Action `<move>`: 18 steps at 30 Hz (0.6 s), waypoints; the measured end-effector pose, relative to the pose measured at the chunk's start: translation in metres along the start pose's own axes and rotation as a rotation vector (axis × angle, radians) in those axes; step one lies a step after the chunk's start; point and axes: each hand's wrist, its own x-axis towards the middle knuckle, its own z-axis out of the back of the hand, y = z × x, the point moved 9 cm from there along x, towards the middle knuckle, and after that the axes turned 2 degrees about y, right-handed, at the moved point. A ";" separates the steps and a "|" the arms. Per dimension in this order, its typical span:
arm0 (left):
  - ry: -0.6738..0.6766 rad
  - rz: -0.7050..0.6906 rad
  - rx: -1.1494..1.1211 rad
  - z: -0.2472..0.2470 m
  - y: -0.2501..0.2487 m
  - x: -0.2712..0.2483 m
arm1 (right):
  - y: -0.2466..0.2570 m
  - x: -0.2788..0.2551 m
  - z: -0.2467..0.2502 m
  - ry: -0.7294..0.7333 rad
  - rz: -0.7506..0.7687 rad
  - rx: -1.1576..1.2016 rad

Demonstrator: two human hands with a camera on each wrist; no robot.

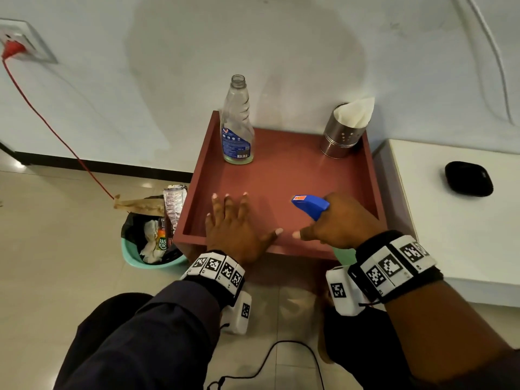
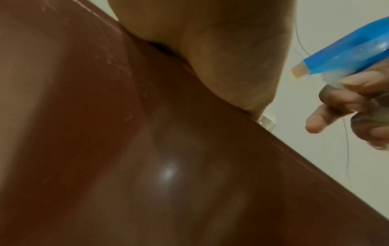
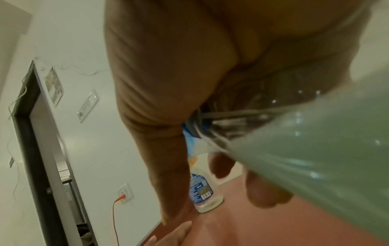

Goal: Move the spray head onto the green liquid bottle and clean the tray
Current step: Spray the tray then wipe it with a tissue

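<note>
A reddish-brown tray [image 1: 284,175] sits in front of me. My left hand [image 1: 233,220] lies flat on its near floor, fingers spread. My right hand [image 1: 337,220] grips the neck of the green liquid bottle [image 3: 315,149], which wears the blue spray head [image 1: 311,205] with its orange-tipped nozzle pointing left over the tray. The bottle's green body [image 1: 344,254] shows just below the hand at the tray's front edge. In the left wrist view the spray head [image 2: 347,51] and the right hand's fingers [image 2: 345,106] appear at the right. An empty clear bottle [image 1: 237,125] without a cap stands at the tray's far left.
A steel holder with white tissue [image 1: 344,133] stands at the tray's far right corner. A teal bin of rubbish [image 1: 152,240] sits on the floor to the left. A white surface with a black case [image 1: 468,178] lies to the right. A red cable [image 1: 56,133] runs from a wall socket.
</note>
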 end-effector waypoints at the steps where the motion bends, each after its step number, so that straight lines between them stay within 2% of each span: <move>1: -0.001 0.005 0.001 0.000 0.002 0.002 | 0.000 0.000 0.000 0.000 -0.009 -0.012; 8: 0.002 0.079 -0.029 0.004 0.018 0.015 | -0.017 0.004 0.000 0.042 -0.017 0.065; 18: 0.012 0.089 -0.094 0.003 0.019 0.018 | -0.022 0.005 -0.004 0.044 -0.064 0.072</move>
